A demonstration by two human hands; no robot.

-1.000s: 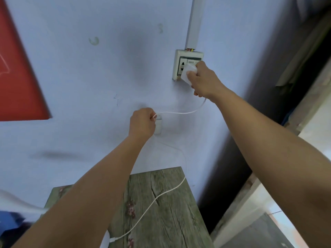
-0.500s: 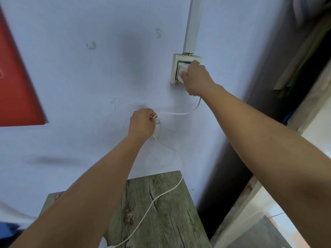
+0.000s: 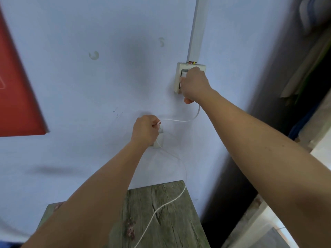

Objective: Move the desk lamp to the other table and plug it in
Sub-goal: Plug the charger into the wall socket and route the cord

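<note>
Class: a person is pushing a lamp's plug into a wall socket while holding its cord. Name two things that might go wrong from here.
1. The right hand covers the cream wall socket, so the plug is hidden; fingers might slip toward the pins.
2. The thin white cord runs from the left hand down across the weathered grey-green wooden table; a tug might drag whatever it is attached to.

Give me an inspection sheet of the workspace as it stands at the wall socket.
Surface: worn wooden table against the blue wall, cable lying across it.
Job's things: white plug pressed at the wall socket; lamp itself not in view.
Clutter: nothing seen.
Grippers: right hand closed on the plug; left hand holding the cable and a small white inline piece.
Cables: white cable sags between the hands, then runs down over the table.
Surroundings: red panel at left, white conduit above the socket.
</note>
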